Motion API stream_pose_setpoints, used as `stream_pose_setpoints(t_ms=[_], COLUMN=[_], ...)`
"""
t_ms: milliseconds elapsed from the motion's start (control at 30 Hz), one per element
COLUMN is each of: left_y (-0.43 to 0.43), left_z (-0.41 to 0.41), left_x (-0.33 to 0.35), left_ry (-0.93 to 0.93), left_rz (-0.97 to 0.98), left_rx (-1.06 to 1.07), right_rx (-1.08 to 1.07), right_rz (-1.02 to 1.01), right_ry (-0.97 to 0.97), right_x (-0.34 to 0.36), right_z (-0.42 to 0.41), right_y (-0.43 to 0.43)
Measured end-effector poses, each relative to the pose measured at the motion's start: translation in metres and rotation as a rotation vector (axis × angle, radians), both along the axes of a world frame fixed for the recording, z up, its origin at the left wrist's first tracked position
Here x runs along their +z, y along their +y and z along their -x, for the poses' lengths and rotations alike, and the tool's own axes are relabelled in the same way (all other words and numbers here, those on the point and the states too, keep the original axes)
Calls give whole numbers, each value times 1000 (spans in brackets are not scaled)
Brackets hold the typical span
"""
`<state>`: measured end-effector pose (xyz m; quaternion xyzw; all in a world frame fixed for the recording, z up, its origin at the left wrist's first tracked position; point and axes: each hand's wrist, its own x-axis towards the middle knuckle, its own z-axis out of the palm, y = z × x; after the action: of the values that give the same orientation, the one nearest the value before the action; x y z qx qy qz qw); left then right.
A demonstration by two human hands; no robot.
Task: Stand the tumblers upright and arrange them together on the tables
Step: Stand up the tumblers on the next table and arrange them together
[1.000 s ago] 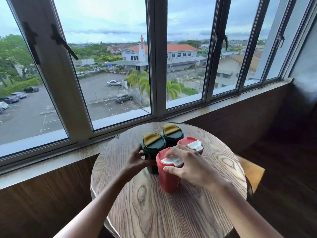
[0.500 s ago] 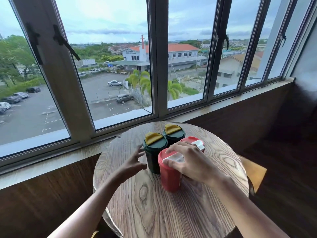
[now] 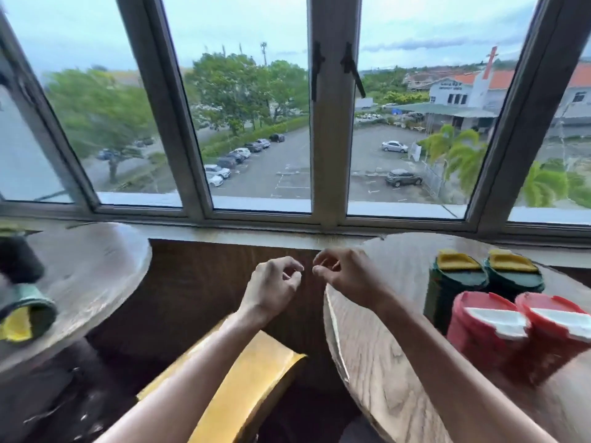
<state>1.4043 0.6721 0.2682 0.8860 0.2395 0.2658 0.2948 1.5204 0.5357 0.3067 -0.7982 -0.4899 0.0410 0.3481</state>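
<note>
- A green tumbler (image 3: 24, 318) lies on its side on the left table (image 3: 96, 270), well off to the left of both sets of fingers, its yellow lid facing the viewer and its long axis roughly level; a second dark one behind it is too blurred to read.
- The left hand (image 3: 271, 289), loosely curled and empty, is the nearer.
- The right hand (image 3: 348, 276) is also curled and empty.
- Right of it, four tumblers (image 3: 486, 314) stand upright together.
</note>
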Motion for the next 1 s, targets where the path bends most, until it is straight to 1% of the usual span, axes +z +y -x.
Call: stream_pose_setpoints(t_ms=[167, 300, 367, 467, 567, 700, 767, 867, 933, 1000], left_y=[38, 68, 87, 118, 156, 223, 259, 311, 347, 381], left_z=[99, 174, 211, 263, 307, 361, 384, 416, 432, 443], left_x=[10, 14, 15, 16, 18, 18, 16, 15, 14, 12], left_ry=[49, 56, 36, -48, -126, -133, -122, -80, -57, -30], left_rz=[8, -12, -34, -34, -4, -19, -12, 4, 11, 16], left_rx=[295, 480, 568, 667, 688, 689, 679, 670, 672, 671], right_rx=[238, 381, 451, 529, 582, 567, 555, 533, 508, 484], right_rz=[50, 92, 94, 85, 57, 27, -9, -121, -138, -144], right_ry=[61, 89, 104, 122, 128, 177, 202, 228, 238, 207], right_x=[-11, -16, -18, -21, -27, -29, -28, -26, -24, -19], right_z=[61, 120, 152, 201, 243, 298, 323, 353, 362, 366], right_y=[78, 135, 167, 213, 263, 332, 366, 416, 445, 471])
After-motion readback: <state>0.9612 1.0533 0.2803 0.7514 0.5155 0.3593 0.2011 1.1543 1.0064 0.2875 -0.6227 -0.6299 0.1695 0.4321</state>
